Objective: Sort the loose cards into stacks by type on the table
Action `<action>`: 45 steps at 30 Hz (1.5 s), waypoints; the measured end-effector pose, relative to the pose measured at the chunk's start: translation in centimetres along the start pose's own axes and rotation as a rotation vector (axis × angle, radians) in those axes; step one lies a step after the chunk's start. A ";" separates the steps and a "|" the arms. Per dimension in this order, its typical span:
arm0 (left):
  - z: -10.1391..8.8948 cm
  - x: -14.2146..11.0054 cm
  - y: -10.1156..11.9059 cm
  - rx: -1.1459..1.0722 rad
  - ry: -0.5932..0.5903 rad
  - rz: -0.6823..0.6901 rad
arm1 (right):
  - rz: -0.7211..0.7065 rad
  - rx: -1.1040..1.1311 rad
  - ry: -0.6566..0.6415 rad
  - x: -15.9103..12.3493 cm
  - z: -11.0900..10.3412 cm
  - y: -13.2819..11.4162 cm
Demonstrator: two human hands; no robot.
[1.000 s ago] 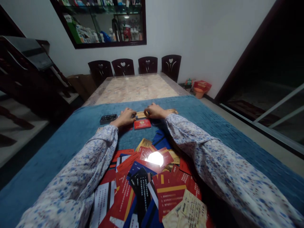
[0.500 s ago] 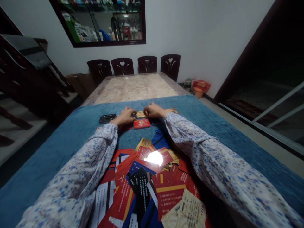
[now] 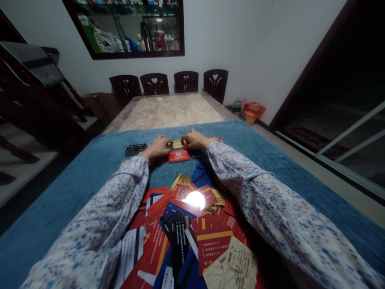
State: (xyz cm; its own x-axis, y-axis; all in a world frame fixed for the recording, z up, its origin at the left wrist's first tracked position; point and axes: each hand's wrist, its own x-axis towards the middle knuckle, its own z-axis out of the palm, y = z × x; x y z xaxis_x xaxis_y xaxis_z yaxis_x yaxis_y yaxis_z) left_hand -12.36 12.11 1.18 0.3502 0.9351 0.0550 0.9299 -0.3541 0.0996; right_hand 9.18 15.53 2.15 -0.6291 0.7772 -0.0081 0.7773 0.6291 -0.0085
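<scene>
My left hand (image 3: 159, 147) and my right hand (image 3: 194, 139) are at the far side of the blue cloth, one at each end of a gold card (image 3: 177, 144). Their fingers are curled and closed on its ends; my fingers partly hide it. Just in front of it lies a red card (image 3: 179, 156) with a gold emblem. To the left of my left hand sits a black card stack (image 3: 135, 149). Another gold card (image 3: 217, 139) shows partly behind my right wrist. Between my forearms spreads a loose heap of cards, among them a black card (image 3: 179, 233) and a cream card (image 3: 240, 265).
A blue cloth (image 3: 99, 160) covers the near part of the table; its bare patterned top (image 3: 177, 108) extends beyond. Several dark chairs (image 3: 155, 85) stand at the far end. An orange bin (image 3: 250, 117) is on the floor at the right. Bright glare covers part of the heap.
Both hands stay closed at the gold card with almost no movement. The whole view has shifted very slightly; the cards lie as before.
</scene>
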 end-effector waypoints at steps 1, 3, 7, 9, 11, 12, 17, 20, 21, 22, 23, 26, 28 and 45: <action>0.0 0.0 0.0 -0.008 0.005 -0.001 | 0.004 0.001 0.003 -0.2 -0.2 0.0; -0.1 0.0 0.1 -0.025 0.015 -0.004 | 0.019 0.003 0.023 -0.6 -0.5 0.0; -0.4 -0.2 0.3 -0.041 0.055 0.008 | 0.028 0.002 0.058 -1.9 -1.4 0.3; -0.5 -0.4 0.6 -0.048 0.093 0.038 | 0.032 -0.011 0.063 -2.6 -1.7 0.6; -0.5 -0.7 0.9 -0.059 0.125 0.078 | 0.039 -0.027 0.075 -3.3 -1.8 0.9; -0.5 -0.8 1.1 -0.062 0.134 0.097 | 0.042 -0.031 0.083 -3.6 -1.8 1.1; -0.6 -1.6 2.5 -0.071 0.137 0.176 | 0.036 -0.030 0.094 -5.5 -1.6 1.8; -0.9 -2.2 3.4 -0.084 0.143 0.218 | 0.020 -0.018 0.101 -6.8 -1.7 1.9; -0.9 -2.3 3.7 -0.089 0.147 0.228 | 0.012 -0.015 0.105 -7.1 -1.8 1.9; -1.0 -2.5 3.9 -0.092 0.151 0.236 | 0.004 -0.014 0.109 -7.5 -1.8 2.0; -1.0 -2.6 4.2 -0.093 0.153 0.241 | -0.004 -0.014 0.113 -7.9 -1.8 2.0; -0.7 -3.0 4.7 -0.094 0.163 0.253 | -0.024 -0.011 0.128 -8.8 -1.8 2.0; -0.5 -3.3 5.0 -0.098 0.180 0.262 | -0.040 -0.006 0.142 -9.4 -1.7 2.0; 1.1 -7.2 7.4 -0.192 0.187 0.396 | -0.296 0.120 0.265 -14.9 0.3 0.1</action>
State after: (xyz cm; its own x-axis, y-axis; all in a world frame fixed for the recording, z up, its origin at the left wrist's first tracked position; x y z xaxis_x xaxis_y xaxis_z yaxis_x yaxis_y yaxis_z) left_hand -7.86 2.73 0.46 0.6304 0.7150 0.3023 0.6853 -0.6955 0.2159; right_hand 18.67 4.03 1.95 -0.7908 0.5493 0.2700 0.5476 0.8320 -0.0886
